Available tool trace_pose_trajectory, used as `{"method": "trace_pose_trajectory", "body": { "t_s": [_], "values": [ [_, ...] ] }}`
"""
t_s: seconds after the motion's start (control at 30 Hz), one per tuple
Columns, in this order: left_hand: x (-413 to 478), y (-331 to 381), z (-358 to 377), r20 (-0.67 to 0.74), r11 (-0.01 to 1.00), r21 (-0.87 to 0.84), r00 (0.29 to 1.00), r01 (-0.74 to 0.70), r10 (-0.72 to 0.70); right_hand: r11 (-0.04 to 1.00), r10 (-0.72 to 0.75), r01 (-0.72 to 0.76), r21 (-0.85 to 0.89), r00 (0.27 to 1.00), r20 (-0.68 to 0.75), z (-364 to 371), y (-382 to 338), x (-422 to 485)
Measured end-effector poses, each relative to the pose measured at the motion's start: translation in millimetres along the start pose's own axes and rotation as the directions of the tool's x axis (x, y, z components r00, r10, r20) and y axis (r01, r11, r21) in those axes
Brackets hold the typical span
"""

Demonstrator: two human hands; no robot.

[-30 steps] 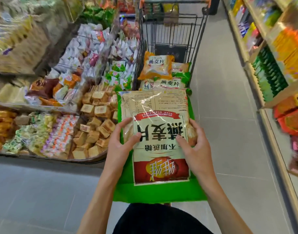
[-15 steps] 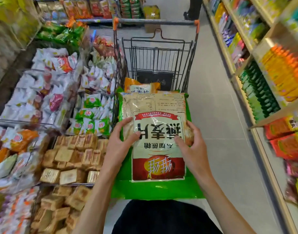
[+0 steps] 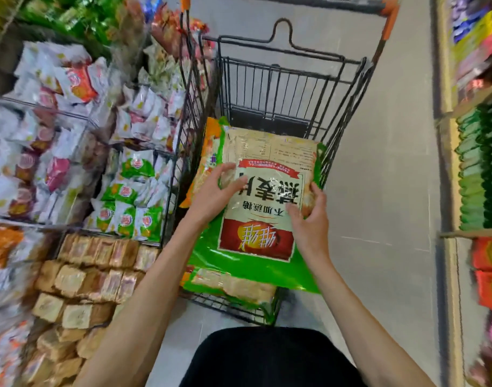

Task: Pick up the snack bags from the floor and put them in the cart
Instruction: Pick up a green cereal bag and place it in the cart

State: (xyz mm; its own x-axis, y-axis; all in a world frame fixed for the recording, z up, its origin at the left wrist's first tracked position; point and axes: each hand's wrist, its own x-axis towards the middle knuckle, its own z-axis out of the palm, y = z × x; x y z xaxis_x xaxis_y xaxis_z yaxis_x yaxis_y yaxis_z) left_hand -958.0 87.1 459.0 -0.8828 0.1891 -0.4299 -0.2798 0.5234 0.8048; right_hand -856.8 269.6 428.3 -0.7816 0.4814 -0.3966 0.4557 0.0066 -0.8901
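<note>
Looking down through the head view, a person's two hands hold one big green snack bag (image 3: 267, 174) flat over the near half of the wire cart (image 3: 283, 76), print upward, probably so it can be laid level on the pile instead of dropped on end. The left hand (image 3: 214, 194) holds the bag's left edge, thumb and forefinger bent onto its face and the other fingers hidden. The right hand (image 3: 309, 222) grips the right edge, thumb pressed on the print and fingers (image 3: 315, 191) curled round the side. Counting bags in the cart, I make it three. The first is the held one. An orange-edged bag (image 3: 208, 160) stands against the left wall, and a clear-fronted bag (image 3: 233, 286) lies at the near edge beneath. More may lie underneath, unseen. No bag shows on the visible floor (image 3: 378, 191). Judging by that, the placing step is nearly done and release remains.
</note>
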Motion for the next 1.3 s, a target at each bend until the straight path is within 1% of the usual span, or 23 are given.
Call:
{"method": "trace_pose_trajectory", "body": {
  "t_s": [0.13,0.2,0.33,0.43,0.47,0.53,0.63,0.7,0.77,0.87,0.93,1.0,1.07,1.1,1.17,1.23,1.3],
  "values": [
    [63,15,20,0.013,0.997,0.029,0.998,0.069,-0.069,0.994,0.088,-0.09,0.063,0.996,0.035,16,15,66],
    [90,17,31,0.049,0.995,0.077,0.997,0.064,-0.068,0.994,0.101,-0.102,0.044,0.994,0.035,23,23,91],
    [144,-6,53,0.173,0.992,0.093,0.979,0.09,-0.105,0.992,0.061,-0.06,-0.111,0.998,0.008,40,49,134],
    [169,-34,70,0.23,0.982,0.185,0.969,0.047,-0.09,0.975,0.112,-0.101,-0.196,0.992,0.049,49,76,154],
    [175,-42,76,0.246,0.974,0.225,0.967,0.014,-0.071,0.972,0.131,-0.121,-0.199,0.991,0.04,49,86,158],
    [182,-56,90,0.255,0.952,0.302,0.966,-0.048,-0.032,0.962,0.155,-0.156,-0.224,0.988,-0.022,48,98,160],
    [189,-74,100,0.242,0.938,0.339,0.97,-0.066,-0.019,0.941,0.182,-0.205,-0.269,0.977,-0.11,52,104,158],
    [196,-82,103,0.24,0.908,0.408,0.971,-0.098,-0.003,0.917,0.195,-0.232,-0.324,0.97,-0.144,57,107,159],
    [202,-87,106,0.263,0.884,0.455,0.965,-0.109,-0.017,0.895,0.235,-0.272,-0.354,0.961,-0.145,60,104,164],
    [202,-85,106,0.271,0.878,0.463,0.963,-0.123,-0.008,0.883,0.25,-0.276,-0.38,0.961,-0.118,61,103,169],
    [201,-85,100,0.279,0.889,0.44,0.96,-0.126,-0.002,0.887,0.273,-0.282,-0.367,0.959,-0.077,57,101,171],
    [199,-80,94,0.286,0.88,0.463,0.958,-0.109,-0.032,0.877,0.284,-0.269,-0.398,0.958,-0.022,51,103,173],
    [193,-73,88,0.283,0.841,0.535,0.954,-0.076,-0.094,0.866,0.293,-0.26,-0.427,0.956,0.012,47,100,172],
    [188,-71,84,0.288,0.805,0.59,0.948,-0.066,-0.133,0.86,0.31,-0.271,-0.433,0.95,0.021,47,94,169],
    [175,-67,73,0.325,0.693,0.71,0.932,-0.129,-0.161,0.824,0.338,-0.283,-0.491,0.941,0.024,48,84,166],
    [161,-64,60,0.354,0.557,0.803,0.922,-0.213,-0.158,0.742,0.372,-0.272,-0.613,0.927,0.039,49,76,162],
    [147,-58,45,0.368,0.429,0.862,0.916,-0.27,-0.163,0.67,0.357,-0.2,-0.715,0.931,0.074,48,67,156]
  ]
}}
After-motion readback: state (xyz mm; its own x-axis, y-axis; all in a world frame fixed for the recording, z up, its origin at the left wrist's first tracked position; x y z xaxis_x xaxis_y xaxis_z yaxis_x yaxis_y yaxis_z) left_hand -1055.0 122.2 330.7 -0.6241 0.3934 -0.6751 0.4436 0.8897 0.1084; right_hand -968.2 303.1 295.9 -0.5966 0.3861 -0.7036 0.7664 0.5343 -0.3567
